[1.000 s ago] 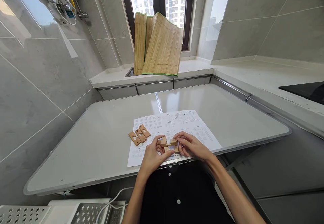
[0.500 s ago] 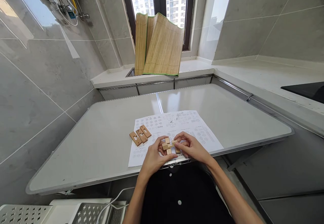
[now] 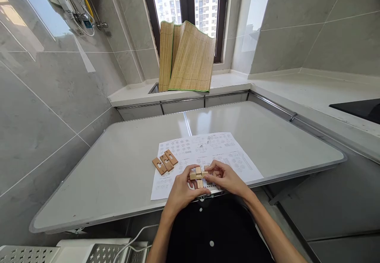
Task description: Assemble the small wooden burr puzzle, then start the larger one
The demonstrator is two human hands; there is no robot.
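Both hands meet over the near edge of a white folding table (image 3: 118,176). My left hand (image 3: 181,189) and my right hand (image 3: 227,179) pinch a small cross of interlocked wooden puzzle pieces (image 3: 198,174) between their fingertips, just above a printed instruction sheet (image 3: 204,152). Three loose notched wooden pieces (image 3: 165,162) lie side by side at the sheet's left edge, a short way left of my left hand.
A folded bamboo mat (image 3: 185,57) leans against the window on the back counter. A dark cooktop (image 3: 359,110) is set into the counter at the right. A white perforated appliance with a cable (image 3: 97,251) stands on the floor at lower left.
The held wooden pieces have been turned and pushed closer together into a tighter cross. Both hands have shifted slightly nearer to me. The three loose pieces have not moved.
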